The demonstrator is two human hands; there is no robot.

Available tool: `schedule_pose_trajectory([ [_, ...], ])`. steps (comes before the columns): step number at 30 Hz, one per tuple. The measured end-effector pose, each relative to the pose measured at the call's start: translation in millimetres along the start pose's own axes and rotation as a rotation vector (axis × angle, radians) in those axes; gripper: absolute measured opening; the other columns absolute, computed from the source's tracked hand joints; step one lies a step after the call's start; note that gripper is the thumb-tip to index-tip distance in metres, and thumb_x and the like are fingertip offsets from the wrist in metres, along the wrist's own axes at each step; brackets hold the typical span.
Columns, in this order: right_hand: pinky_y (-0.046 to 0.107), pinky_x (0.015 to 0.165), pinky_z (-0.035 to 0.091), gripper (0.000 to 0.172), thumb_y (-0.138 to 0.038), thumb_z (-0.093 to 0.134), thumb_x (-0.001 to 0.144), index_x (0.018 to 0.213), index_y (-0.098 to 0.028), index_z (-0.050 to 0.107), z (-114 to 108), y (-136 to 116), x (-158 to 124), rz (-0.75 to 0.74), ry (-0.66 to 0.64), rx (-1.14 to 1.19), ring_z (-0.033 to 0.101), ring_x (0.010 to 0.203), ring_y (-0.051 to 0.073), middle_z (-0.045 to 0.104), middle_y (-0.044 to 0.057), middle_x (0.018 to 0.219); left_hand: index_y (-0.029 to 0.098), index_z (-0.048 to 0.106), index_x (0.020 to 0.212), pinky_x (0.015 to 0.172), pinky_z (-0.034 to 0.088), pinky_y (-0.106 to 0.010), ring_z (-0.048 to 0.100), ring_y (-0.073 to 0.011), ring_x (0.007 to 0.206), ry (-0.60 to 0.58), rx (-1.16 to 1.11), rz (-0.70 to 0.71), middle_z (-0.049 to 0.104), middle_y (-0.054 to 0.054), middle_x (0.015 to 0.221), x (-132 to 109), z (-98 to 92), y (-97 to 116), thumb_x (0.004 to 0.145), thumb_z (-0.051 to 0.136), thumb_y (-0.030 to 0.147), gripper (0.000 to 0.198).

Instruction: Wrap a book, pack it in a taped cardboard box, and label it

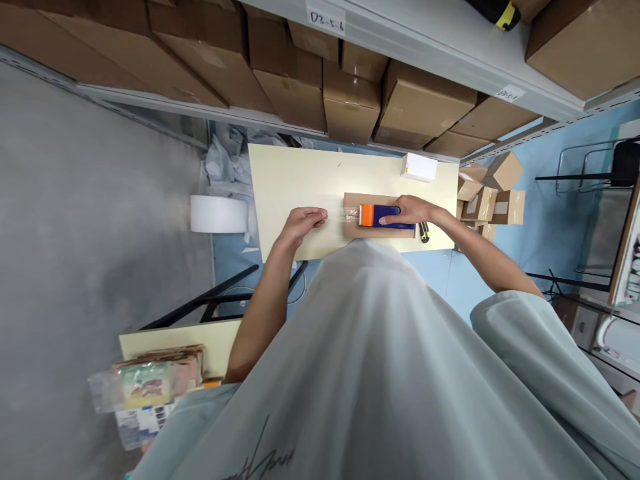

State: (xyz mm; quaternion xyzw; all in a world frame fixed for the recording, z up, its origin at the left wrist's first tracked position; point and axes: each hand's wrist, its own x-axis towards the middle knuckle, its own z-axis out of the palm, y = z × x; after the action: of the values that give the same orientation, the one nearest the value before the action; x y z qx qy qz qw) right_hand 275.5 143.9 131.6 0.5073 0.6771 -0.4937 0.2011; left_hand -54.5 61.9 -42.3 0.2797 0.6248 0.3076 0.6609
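Note:
On the cream table point(285, 180) lies a flat brown cardboard box point(353, 230) with clear tape across its left part. My right hand point(413, 210) is closed around a tape dispenser point(369, 215), dark blue with an orange front, which lies over the box top with its toothed edge facing left. To the left of the box, apart from it, my left hand point(304, 223) hovers over the table with fingers curled and tips pressed together. What it pinches, if anything, is too small to make out. A yellow and black utility knife point(424, 232) lies by the box's right end.
A small white box point(419, 167) stands at the table's back right. Above the back edge runs a shelf point(400, 40) packed with cardboard boxes. A white roll point(219, 214) is off the left end, and small cartons point(493, 193) are piled off the right.

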Motion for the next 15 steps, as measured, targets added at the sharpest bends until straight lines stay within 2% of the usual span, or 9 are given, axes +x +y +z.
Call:
schedule_pose_trajectory([
  [4,0.03,0.064,0.039,0.07,-0.088,0.084,0.077,0.069,-0.02,0.067,0,-12,-1,0.052,-0.002,-0.055,0.06,0.066,0.018,0.065,0.003,0.064,0.016,0.084,0.084,0.088,0.063,-0.039,0.071,-0.0189,0.079,-0.031,-0.026,-0.09,0.08,-0.008,0.085,16,23.3,-10,0.059,0.104,0.043,0.042],
  [8,0.029,0.066,0.041,0.07,-0.088,0.08,0.081,0.078,-0.019,0.072,0,-23,-5,0.125,-0.007,-0.148,0.064,0.072,0.019,0.073,0.006,0.076,0.016,0.084,0.088,0.083,0.061,-0.032,0.071,-0.0165,0.079,-0.076,-0.081,-0.153,0.081,-0.006,0.085,23,44.6,-14,0.055,0.107,0.046,0.05],
  [12,0.028,0.067,0.042,0.071,-0.089,0.074,0.086,0.084,-0.018,0.075,1,-31,-8,0.161,-0.01,-0.201,0.066,0.076,0.019,0.077,0.008,0.085,0.014,0.084,0.097,0.082,0.06,-0.03,0.07,-0.0158,0.078,-0.063,-0.051,-0.157,0.081,-0.006,0.088,24,46.1,-19,0.06,0.106,0.05,0.056],
  [15,0.029,0.066,0.041,0.072,-0.089,0.075,0.084,0.085,-0.018,0.075,2,-33,-7,0.173,-0.009,-0.213,0.066,0.076,0.02,0.077,0.008,0.085,0.013,0.081,0.116,0.089,0.063,-0.036,0.076,-0.0212,0.089,0.064,0.072,-0.123,0.083,-0.01,0.101,26,42.1,-23,0.066,0.104,0.044,0.064],
])
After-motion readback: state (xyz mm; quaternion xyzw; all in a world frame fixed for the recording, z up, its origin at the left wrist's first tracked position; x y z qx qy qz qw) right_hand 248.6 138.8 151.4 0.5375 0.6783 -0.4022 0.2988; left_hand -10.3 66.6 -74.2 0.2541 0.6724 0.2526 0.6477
